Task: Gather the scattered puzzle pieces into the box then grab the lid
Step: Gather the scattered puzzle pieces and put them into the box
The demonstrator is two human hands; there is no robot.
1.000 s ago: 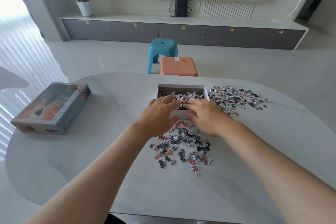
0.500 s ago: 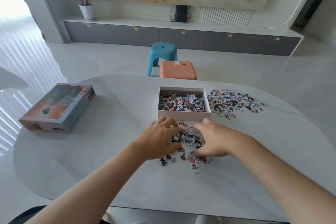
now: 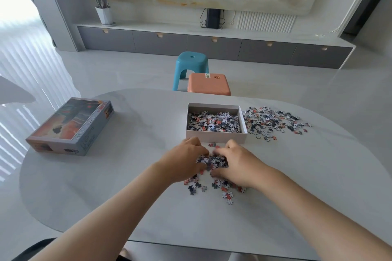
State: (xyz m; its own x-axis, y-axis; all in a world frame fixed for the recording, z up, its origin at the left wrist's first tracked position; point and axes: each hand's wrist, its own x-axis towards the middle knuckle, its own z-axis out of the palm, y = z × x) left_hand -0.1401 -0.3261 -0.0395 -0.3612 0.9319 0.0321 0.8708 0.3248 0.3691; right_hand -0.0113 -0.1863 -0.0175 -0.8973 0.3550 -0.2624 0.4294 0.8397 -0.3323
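Big pale oval table [image 3: 84, 186]. The lid [image 3: 72, 127], picture side up, sits way over on the left, well apart from everything and untouched. The box [image 3: 216, 136] is open in the middle with a decent layer of pieces in it already. There's a far pile [image 3: 273, 122] spread just right of the box. A near pile [image 3: 212, 162] lies just in front of its front wall, and that's the one being worked.

If you ask me, the trick is to squeeze the clump tight from both sides, carry it low over that front wall and drop it in. Then sweep back for the stragglers [image 3: 228, 195] lying closest to the person.

Left hand [image 3: 186, 159] and right hand [image 3: 237, 165] are both palm-down. The fingers curl in toward each other, cupping a heap of the near pile between them.
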